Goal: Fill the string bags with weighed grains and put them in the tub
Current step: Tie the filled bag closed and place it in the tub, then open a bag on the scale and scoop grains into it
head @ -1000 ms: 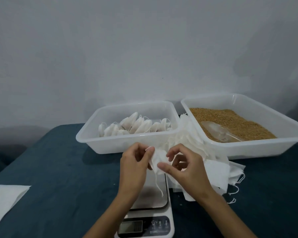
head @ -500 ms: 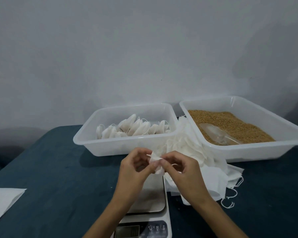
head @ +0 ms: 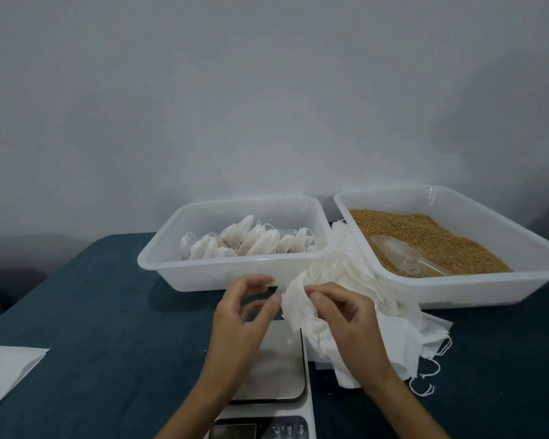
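Head view, right hand fingers pinching string bag, left hand fingers loosely curled, empty

Dark teal table, two tubs, scale, empty bags

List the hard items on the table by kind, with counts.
Tubs: 2
Scoop: 1
Scale: 1
Total: 4
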Tool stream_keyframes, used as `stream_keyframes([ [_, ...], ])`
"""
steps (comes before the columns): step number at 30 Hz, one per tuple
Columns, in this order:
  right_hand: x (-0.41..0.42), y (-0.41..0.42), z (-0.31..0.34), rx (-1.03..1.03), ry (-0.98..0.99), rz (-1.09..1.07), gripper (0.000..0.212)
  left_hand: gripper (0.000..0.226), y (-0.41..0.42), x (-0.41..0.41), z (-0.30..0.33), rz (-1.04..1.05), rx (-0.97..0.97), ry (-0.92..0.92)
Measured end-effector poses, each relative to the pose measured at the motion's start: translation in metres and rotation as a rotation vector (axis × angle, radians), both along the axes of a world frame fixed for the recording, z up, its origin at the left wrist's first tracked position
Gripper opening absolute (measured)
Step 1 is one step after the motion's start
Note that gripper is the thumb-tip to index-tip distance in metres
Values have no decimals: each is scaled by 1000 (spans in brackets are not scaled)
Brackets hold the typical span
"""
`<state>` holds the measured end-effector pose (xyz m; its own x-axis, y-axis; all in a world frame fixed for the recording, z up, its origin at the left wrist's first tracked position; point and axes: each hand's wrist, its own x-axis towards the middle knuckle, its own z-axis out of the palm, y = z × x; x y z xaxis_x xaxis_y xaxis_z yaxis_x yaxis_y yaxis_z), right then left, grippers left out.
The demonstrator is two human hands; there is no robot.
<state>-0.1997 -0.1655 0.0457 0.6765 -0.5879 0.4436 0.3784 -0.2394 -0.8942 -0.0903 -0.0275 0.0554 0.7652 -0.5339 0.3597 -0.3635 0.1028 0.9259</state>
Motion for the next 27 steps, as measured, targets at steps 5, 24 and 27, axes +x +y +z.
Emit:
stream_keyframes([
  [5, -1, -2, 5, 121, -44, 121, 19, 54, 7, 7, -3, -253, 1, 555],
  [24, -3, 13, -5, -430, -30, -264, 7, 14, 19, -2, -7, 153, -57, 165],
  [27, -5, 12, -7, -277, -23, -235, 8, 16, 21, 1, -8, 171, -87, 209],
])
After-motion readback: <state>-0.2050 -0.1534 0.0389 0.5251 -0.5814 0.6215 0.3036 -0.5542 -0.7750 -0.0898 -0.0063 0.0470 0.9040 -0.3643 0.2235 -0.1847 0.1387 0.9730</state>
